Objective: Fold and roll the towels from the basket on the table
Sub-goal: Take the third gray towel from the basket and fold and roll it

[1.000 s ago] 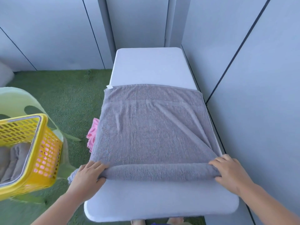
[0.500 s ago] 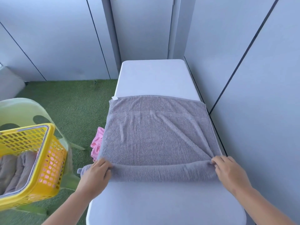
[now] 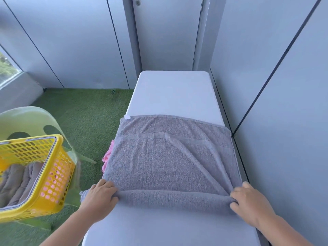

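We note a grey towel (image 3: 170, 157) lying flat on the white table (image 3: 173, 93), its near edge turned into a low roll (image 3: 173, 198) whose long axis runs straight across the table, left to right. The left hand (image 3: 99, 198) sits on the roll's left end and the right hand (image 3: 248, 201) on its right end, each equally near. On both hands the fingers (image 3: 238, 191) curl over the cloth, gripping the roll. The unrolled length lies directly beyond the fingers, away from the person, so we judge the coming move is forward. A yellow basket (image 3: 58, 167) with more grey towels stands to the left.
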`<control>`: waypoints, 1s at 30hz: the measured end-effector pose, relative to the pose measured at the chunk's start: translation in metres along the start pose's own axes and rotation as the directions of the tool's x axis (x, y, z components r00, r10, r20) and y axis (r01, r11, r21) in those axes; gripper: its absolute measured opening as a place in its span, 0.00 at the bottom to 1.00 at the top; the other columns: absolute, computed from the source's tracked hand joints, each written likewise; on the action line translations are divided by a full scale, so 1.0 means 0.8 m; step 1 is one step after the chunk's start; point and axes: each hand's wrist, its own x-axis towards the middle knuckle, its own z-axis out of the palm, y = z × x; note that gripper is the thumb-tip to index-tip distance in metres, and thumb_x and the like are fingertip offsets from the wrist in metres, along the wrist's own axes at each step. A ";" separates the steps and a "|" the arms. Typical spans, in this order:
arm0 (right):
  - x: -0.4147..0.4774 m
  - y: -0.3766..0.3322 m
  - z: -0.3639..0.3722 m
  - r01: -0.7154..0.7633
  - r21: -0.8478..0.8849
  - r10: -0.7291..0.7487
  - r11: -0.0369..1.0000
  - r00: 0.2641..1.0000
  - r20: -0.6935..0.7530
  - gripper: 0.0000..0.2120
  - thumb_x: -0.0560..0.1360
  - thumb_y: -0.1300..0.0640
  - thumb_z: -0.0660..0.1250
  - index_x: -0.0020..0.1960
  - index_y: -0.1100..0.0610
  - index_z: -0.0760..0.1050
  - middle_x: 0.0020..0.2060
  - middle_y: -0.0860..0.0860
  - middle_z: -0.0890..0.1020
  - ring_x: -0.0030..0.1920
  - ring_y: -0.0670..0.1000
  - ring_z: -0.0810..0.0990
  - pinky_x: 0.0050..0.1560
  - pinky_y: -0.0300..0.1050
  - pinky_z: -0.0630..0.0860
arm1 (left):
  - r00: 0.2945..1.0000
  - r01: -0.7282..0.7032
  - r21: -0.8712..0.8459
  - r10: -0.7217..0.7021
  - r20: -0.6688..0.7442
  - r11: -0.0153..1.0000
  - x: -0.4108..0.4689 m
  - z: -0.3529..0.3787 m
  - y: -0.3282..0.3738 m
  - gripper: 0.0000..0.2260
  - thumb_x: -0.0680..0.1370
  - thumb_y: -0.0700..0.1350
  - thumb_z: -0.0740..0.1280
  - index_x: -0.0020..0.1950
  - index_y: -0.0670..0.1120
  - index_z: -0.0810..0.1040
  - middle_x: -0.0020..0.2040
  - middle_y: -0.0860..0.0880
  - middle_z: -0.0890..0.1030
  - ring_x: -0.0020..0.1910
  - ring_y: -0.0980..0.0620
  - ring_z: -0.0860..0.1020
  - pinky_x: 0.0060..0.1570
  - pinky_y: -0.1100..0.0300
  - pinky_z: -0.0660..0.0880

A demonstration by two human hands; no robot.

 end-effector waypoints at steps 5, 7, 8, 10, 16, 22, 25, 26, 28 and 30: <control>0.011 -0.023 0.000 -0.105 0.057 0.109 0.993 0.993 -0.053 0.12 0.69 0.62 0.66 0.46 0.46 0.71 0.45 0.43 0.68 0.44 0.47 0.73 0.31 0.42 0.65 | 0.990 0.113 -0.034 -0.115 -0.084 0.993 0.021 -0.004 0.002 0.13 0.69 0.47 0.69 0.52 0.57 0.78 0.47 0.57 0.73 0.48 0.50 0.73 0.41 0.54 0.74; 0.012 -0.028 0.007 -0.058 0.050 0.062 0.997 0.993 -0.097 0.19 0.60 0.63 0.73 0.45 0.46 0.73 0.42 0.42 0.72 0.41 0.49 0.74 0.30 0.39 0.63 | 0.988 0.085 -0.126 -0.099 -0.116 0.988 0.026 -0.003 0.003 0.09 0.73 0.43 0.67 0.52 0.54 0.77 0.49 0.57 0.72 0.49 0.50 0.73 0.42 0.53 0.76; 0.010 -0.029 0.009 -0.041 0.061 0.047 0.997 0.995 -0.090 0.21 0.57 0.60 0.75 0.46 0.46 0.75 0.43 0.42 0.75 0.43 0.50 0.74 0.32 0.41 0.68 | 0.991 0.050 -0.150 -0.069 -0.118 0.987 0.028 0.000 0.003 0.09 0.75 0.45 0.63 0.52 0.54 0.78 0.50 0.58 0.72 0.50 0.51 0.73 0.43 0.52 0.77; 0.006 -0.031 0.011 -0.027 0.044 0.029 0.999 0.998 -0.054 0.24 0.55 0.53 0.73 0.52 0.48 0.78 0.47 0.43 0.81 0.48 0.52 0.76 0.42 0.48 0.76 | 0.997 -0.009 -0.158 -0.002 -0.071 0.987 0.028 0.002 0.004 0.14 0.74 0.50 0.59 0.56 0.55 0.79 0.54 0.61 0.74 0.54 0.53 0.73 0.49 0.54 0.77; 0.010 -0.038 0.012 -0.043 -0.060 0.044 0.997 0.999 0.014 0.22 0.54 0.52 0.74 0.48 0.50 0.78 0.41 0.43 0.82 0.48 0.52 0.75 0.41 0.50 0.76 | 0.996 -0.078 -0.030 0.080 0.040 0.996 0.034 -0.002 0.000 0.20 0.65 0.59 0.66 0.56 0.59 0.78 0.51 0.66 0.77 0.55 0.56 0.73 0.52 0.57 0.72; 0.015 -0.046 -0.016 -0.147 -0.019 0.148 0.989 0.980 0.134 0.07 0.70 0.45 0.54 0.39 0.47 0.65 0.41 0.43 0.68 0.47 0.50 0.75 0.45 0.48 0.72 | 0.993 -0.112 0.010 0.111 0.047 0.994 0.033 0.001 -0.006 0.12 0.69 0.56 0.60 0.47 0.57 0.79 0.41 0.62 0.76 0.48 0.54 0.73 0.45 0.59 0.66; 0.021 -0.052 -0.021 -0.173 -0.059 0.177 0.983 0.982 0.065 0.04 0.72 0.50 0.61 0.47 0.46 0.72 0.45 0.45 0.67 0.53 0.49 0.75 0.44 0.48 0.73 | 0.995 -0.101 0.015 0.102 -0.021 0.995 0.039 -0.001 -0.006 0.12 0.68 0.56 0.62 0.51 0.60 0.77 0.44 0.62 0.74 0.48 0.54 0.73 0.44 0.57 0.70; 0.023 -0.052 -0.019 -0.194 -0.061 0.195 0.979 0.981 0.011 0.07 0.70 0.52 0.66 0.49 0.48 0.74 0.45 0.46 0.69 0.50 0.51 0.76 0.41 0.48 0.73 | 0.996 -0.075 0.010 0.076 -0.053 0.997 0.043 -0.006 -0.004 0.13 0.69 0.56 0.62 0.52 0.60 0.76 0.46 0.61 0.74 0.49 0.53 0.73 0.44 0.56 0.72; 0.025 -0.046 -0.012 -0.193 -0.010 0.192 0.981 0.979 -0.063 0.16 0.60 0.60 0.76 0.45 0.51 0.76 0.40 0.46 0.73 0.39 0.53 0.77 0.31 0.47 0.71 | 0.992 -0.036 -0.051 0.030 -0.120 0.998 0.052 -0.008 0.000 0.11 0.72 0.56 0.60 0.52 0.58 0.76 0.48 0.59 0.73 0.49 0.52 0.72 0.44 0.53 0.75; 0.020 -0.045 -0.005 -0.111 -0.037 0.106 0.993 0.987 -0.123 0.21 0.52 0.62 0.79 0.42 0.51 0.77 0.38 0.45 0.77 0.37 0.52 0.76 0.30 0.45 0.73 | 0.991 -0.051 -0.144 0.032 -0.132 0.988 0.057 -0.006 0.003 0.11 0.77 0.54 0.57 0.50 0.55 0.77 0.48 0.59 0.72 0.49 0.52 0.72 0.44 0.51 0.77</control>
